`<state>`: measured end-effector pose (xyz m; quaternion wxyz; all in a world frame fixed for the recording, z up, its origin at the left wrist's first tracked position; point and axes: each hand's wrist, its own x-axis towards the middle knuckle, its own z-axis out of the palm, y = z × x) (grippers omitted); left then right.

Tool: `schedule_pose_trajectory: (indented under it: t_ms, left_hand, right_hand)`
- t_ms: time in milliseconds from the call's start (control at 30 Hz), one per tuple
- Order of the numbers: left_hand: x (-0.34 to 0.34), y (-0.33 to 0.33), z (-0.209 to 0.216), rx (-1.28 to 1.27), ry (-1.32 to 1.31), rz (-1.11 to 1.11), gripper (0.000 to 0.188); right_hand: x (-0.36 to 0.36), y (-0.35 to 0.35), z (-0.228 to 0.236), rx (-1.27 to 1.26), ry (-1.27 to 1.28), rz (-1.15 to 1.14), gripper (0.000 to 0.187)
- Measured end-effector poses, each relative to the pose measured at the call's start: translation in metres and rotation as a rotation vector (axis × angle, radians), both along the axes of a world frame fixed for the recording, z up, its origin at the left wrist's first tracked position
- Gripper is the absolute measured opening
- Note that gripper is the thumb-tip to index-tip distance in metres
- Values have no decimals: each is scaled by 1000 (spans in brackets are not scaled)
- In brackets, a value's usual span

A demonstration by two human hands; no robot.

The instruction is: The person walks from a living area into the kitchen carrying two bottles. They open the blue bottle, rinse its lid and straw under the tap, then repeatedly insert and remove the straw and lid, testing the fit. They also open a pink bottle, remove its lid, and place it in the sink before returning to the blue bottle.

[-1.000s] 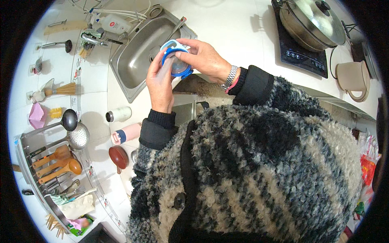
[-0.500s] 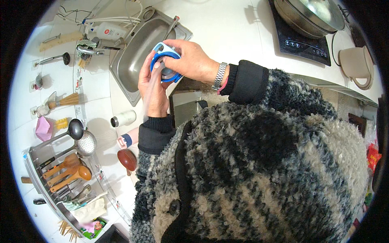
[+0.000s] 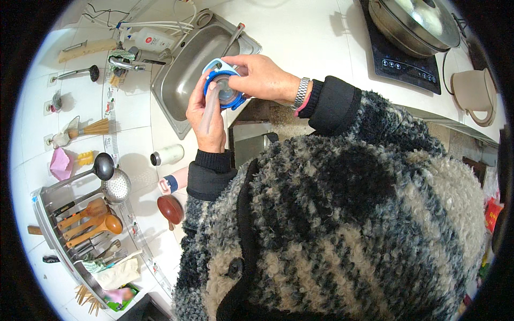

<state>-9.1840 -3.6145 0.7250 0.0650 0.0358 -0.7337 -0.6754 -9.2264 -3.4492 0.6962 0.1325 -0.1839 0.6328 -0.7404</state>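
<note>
My left hand [image 3: 215, 134] is closed around a cup lid [image 3: 239, 101] with a dark blue rim and a light blue loop handle [image 3: 218, 65]. The lid's pale, clear inner side faces up toward me. A translucent soft straw [image 3: 210, 111] sticks out from it and slants down across the left palm. From the right comes my right hand [image 3: 265, 77], wearing a metal watch; its thumb presses into the lid while its other fingers grip the far edge. Those fingertips are partly hidden. Both hands are over the near edge of a steel sink [image 3: 190, 67].
A tap [image 3: 126, 64] and a white bottle [image 3: 152, 40] stand by the sink. Nearer on the left are a white flask [image 3: 170, 154], a pink bottle [image 3: 176, 181], a brown ladle [image 3: 170, 208] and a utensil rack [image 3: 40, 206]. At right, a covered pan [image 3: 412, 27] sits on a black induction cooker [image 3: 409, 72].
The whole view has shifted slightly. The lid's inner side now turns more toward me, and the straw looks shorter and lies closer against my left palm. Both hands keep their hold.
</note>
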Motion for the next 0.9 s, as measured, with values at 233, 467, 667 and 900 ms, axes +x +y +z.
schedule_pose_trajectory:
  t_ms: [233, 467, 667, 900]
  left_hand:
    - [5, -4, 5, -63, 12, 13, 41]
    - [13, -10, -3, -50, -31, -93, 60]
    - [14, -13, -14, -50, -55, -84, 45]
    - [12, -14, -12, -12, -40, -28, 35]
  right_hand:
    - [-2, -7, -12, 20, 67, -33, 56]
    - [1, -22, -23, -115, -6, -179, 58]
    - [6, -15, -17, -172, -163, 18, 66]
    - [11, -25, -22, -226, -29, 40, 57]
